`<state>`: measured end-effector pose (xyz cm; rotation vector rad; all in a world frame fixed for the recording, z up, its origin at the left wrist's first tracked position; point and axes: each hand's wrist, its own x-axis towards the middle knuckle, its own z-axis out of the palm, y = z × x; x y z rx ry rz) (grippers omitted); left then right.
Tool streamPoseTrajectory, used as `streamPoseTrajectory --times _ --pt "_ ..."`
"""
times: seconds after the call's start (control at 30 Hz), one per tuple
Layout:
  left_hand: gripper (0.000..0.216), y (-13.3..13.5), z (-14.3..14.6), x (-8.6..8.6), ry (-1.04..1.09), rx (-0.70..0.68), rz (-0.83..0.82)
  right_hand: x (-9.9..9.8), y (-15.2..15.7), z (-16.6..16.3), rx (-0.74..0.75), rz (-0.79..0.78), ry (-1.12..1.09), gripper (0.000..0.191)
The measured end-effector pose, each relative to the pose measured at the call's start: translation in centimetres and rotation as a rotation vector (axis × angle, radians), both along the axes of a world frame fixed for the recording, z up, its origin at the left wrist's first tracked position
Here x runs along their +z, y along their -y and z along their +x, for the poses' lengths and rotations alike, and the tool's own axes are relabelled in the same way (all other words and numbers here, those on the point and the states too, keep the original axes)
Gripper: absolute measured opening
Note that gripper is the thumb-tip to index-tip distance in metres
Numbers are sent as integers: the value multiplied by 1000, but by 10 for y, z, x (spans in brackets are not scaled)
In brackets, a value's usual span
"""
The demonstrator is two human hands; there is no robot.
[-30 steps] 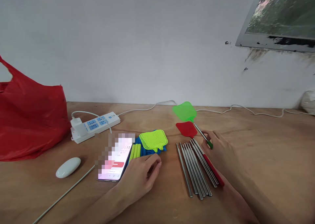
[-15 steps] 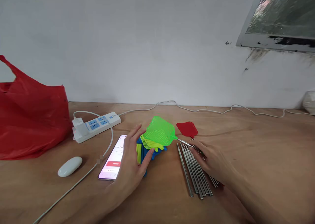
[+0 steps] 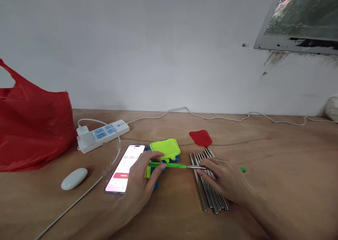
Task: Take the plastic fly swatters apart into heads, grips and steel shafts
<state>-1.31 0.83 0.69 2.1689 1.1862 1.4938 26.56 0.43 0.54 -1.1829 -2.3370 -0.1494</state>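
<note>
A green fly swatter (image 3: 171,165) is held level above the wooden table (image 3: 277,169), its head turned edge-on. My left hand (image 3: 141,185) pinches the swatter's head end. My right hand (image 3: 224,180) grips its metal rod, with the green handle tip (image 3: 242,169) poking out to the right. Under the swatter lies a pile of swatter heads, yellow-green (image 3: 166,149) on top of blue. Several metal rods (image 3: 208,194) lie side by side beneath my right hand. A red swatter head (image 3: 200,138) rests just behind them.
A phone (image 3: 124,168) with a lit timer screen lies left of the pile. Further left are a white power strip (image 3: 101,134), a white oval object (image 3: 73,178), a cable (image 3: 66,210) and a red plastic bag (image 3: 31,127). A white cord (image 3: 237,118) runs along the wall.
The green swatter swung from the far side of the table down over the pile and turned edge-on. My left hand rose from the table and took its head end.
</note>
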Motion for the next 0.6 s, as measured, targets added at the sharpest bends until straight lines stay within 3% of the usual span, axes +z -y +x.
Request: streamPoseTrajectory --times 0.1,0.2,0.43,0.6 --pt "28 1 0 0 152 28 -119 1 1 -1 8 26 -46 23" --pt "15 0 -1 2 117 -12 -173 2 0 1 9 29 -59 21" --pt "24 4 4 5 97 -101 -233 -1 4 -9 165 -52 -43 23" --pt "29 5 5 6 107 -88 -307 -1 6 -15 160 34 -50 21"
